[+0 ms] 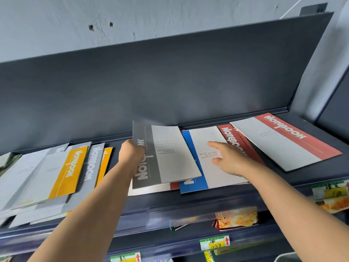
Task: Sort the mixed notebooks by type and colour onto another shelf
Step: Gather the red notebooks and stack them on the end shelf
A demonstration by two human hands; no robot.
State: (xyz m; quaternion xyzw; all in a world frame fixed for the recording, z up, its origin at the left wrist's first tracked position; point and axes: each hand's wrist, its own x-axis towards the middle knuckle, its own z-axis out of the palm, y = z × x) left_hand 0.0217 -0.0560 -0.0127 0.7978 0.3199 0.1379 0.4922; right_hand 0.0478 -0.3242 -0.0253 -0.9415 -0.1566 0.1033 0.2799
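Beside the grey notebook (151, 163) lie a blue notebook (195, 176) and red notebooks (294, 138)

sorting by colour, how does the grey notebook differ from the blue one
The grey notebook has a grey band; the blue notebook a blue one. The left hand grips the grey one, tilted up; the blue one lies flat under the right hand. Both have ruled white panels.
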